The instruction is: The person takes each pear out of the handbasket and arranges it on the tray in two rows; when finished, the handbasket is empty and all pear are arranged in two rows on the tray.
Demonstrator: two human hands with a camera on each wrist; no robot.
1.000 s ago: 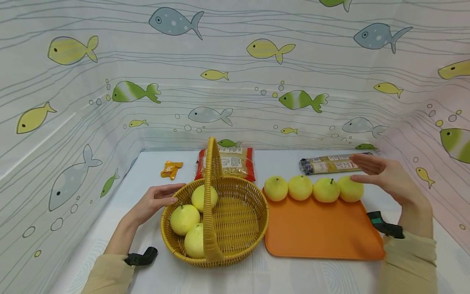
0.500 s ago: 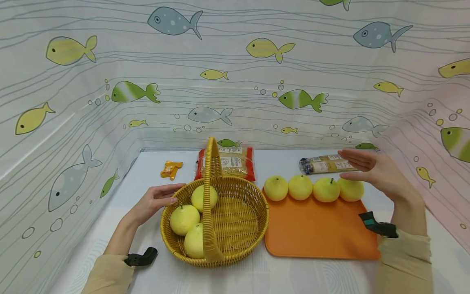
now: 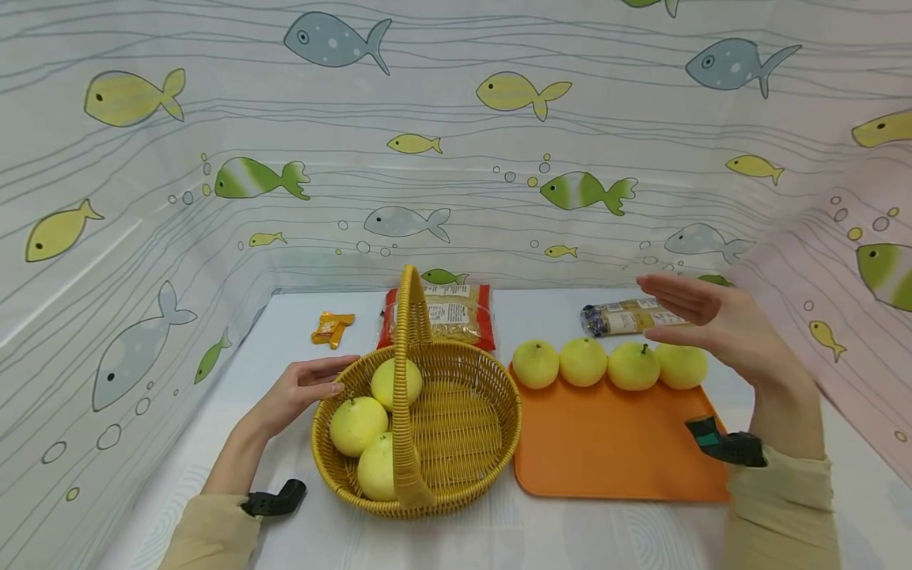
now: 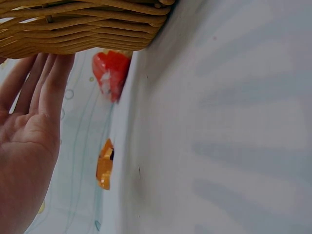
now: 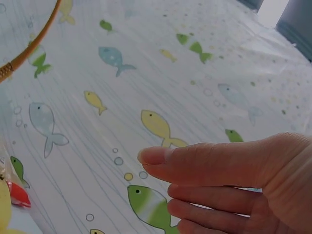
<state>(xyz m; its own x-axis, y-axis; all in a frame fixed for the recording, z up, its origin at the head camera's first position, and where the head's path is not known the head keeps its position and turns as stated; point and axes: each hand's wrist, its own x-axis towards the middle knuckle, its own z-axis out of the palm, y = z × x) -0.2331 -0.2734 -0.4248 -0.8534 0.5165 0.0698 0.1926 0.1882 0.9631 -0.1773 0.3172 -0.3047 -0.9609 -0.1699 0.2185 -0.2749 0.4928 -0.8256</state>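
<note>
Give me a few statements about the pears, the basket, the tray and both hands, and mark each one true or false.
1. Four pears sit in a row on the orange tray. True.
2. The basket holds five pears. False: three show in it.
3. The left hand touches the basket's side with straight fingers. True.
4. The right hand grips a pear. False: it hovers open above the row, holding nothing.
5. The red packet lies on the tray. False: it lies on the table behind the basket.
</note>
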